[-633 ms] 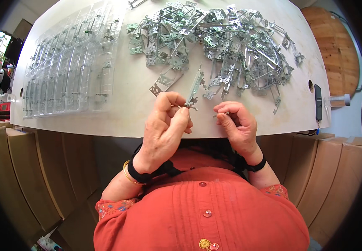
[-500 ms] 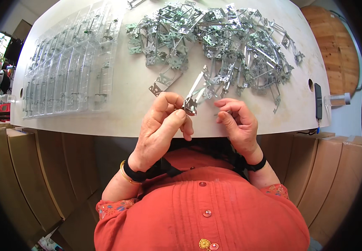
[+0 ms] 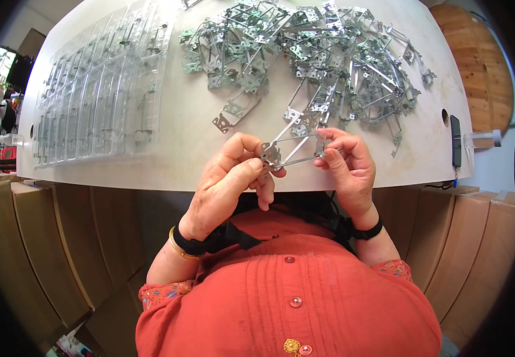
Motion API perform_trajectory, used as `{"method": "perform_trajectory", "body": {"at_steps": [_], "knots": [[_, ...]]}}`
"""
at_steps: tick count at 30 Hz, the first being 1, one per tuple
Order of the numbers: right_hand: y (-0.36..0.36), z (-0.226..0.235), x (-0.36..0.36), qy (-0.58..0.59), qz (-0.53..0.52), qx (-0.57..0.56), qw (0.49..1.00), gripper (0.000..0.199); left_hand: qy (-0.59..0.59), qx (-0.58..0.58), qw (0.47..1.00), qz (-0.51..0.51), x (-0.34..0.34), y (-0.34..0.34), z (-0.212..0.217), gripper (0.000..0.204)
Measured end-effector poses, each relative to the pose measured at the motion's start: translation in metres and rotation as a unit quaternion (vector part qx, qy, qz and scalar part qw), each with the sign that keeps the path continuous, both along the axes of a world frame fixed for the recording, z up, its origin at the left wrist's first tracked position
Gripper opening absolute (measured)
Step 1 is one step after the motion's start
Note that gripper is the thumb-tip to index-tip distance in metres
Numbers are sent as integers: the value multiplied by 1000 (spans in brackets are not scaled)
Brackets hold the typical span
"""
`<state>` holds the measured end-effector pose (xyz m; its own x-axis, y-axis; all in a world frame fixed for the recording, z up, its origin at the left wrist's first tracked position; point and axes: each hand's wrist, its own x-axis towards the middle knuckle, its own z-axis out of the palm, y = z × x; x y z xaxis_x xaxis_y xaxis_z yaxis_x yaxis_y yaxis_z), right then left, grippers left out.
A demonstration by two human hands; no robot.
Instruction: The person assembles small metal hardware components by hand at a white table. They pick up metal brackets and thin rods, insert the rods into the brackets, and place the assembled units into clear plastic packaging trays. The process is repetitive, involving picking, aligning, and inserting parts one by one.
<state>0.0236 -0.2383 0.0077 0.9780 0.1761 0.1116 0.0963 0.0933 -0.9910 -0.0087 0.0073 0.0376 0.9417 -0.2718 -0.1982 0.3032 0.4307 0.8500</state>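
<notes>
The metal bracket (image 3: 293,149), a moment ago pinched upright in the left hand (image 3: 234,178) alone, now lies level between both; the right hand (image 3: 347,166) grips its far end, above the table's (image 3: 198,160) near edge, ready for handling

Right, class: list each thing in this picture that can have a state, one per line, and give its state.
left hand: closed on one end of the metal bracket
right hand: pinching the other end
metal bracket: held level between both hands, above the table edge
pile of metal brackets: loose, tangled heap on the table
clear plastic trays: lying flat in overlapping rows, some slots filled
</notes>
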Motion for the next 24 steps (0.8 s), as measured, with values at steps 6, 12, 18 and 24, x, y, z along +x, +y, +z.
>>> {"method": "perform_trajectory", "body": {"at_steps": [6, 12, 18, 24], "knots": [[-7, -3, -1, 38, 21, 28, 999, 12, 13, 1, 1000, -14, 3, -1, -1, 22], [-6, -3, 0, 33, 0, 51, 998, 12, 7, 19, 1000, -16, 4, -3, -1, 29], [-9, -4, 1, 29, -4, 55, 998, 11, 13, 25, 999, -29, 6, -3, -7, 28], [-9, -3, 2, 35, -8, 64, 997, 11, -13, 38, 998, -41, 6, -5, -6, 26]]}}
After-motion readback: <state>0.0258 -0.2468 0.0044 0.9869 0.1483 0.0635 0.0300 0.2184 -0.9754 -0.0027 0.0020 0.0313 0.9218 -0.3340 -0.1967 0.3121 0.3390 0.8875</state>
